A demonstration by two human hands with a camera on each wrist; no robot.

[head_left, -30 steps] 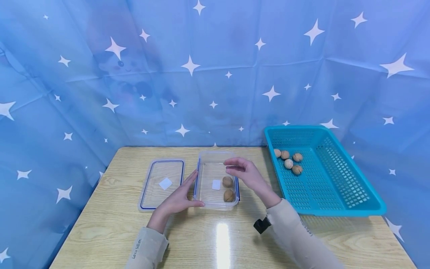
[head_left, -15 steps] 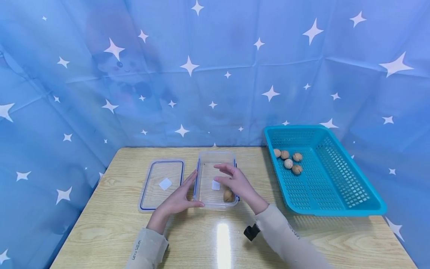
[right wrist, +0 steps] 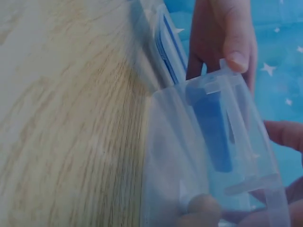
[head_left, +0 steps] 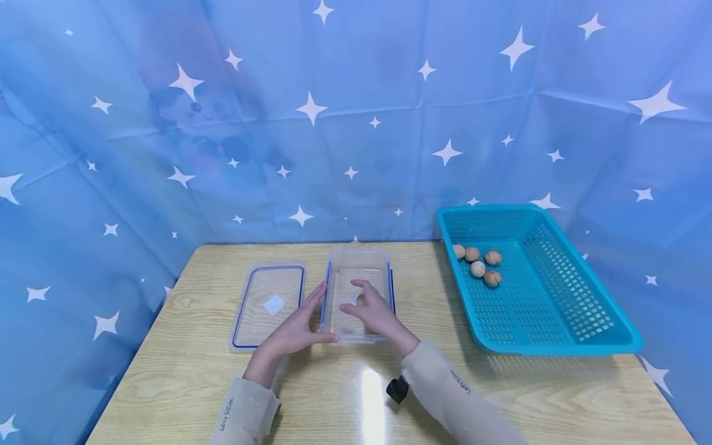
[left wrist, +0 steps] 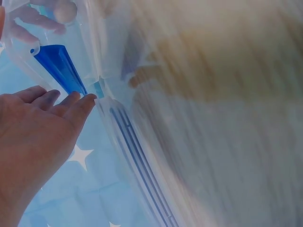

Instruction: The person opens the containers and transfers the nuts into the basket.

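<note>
A clear plastic food container (head_left: 334,330) with blue trim stands on the table. My left hand (head_left: 293,334) rests along its left side, fingers straight, thumb at the front corner. My right hand (head_left: 375,312) is over the inside of the container, thumb and index finger spread apart with nothing plainly held between them. It hides the right part of the container in the head view. Through the container wall, a round brown walnut (right wrist: 203,203) shows in the right wrist view. The left wrist view shows a similar round walnut (left wrist: 65,12) beside the right hand's fingers.
The clear lid (head_left: 269,327) with a blue seal lies flat left of the container. A turquoise perforated basket (head_left: 556,315) sits on the right, with several walnuts (head_left: 492,279) at its left side. A blue curtain with white stars (head_left: 356,123) hangs behind the table (head_left: 311,408).
My right hand has moved left and toward the front, down over the container, covering both walnuts seen there earlier. Its thumb and index finger have spread wider. My left hand has stayed in place.
</note>
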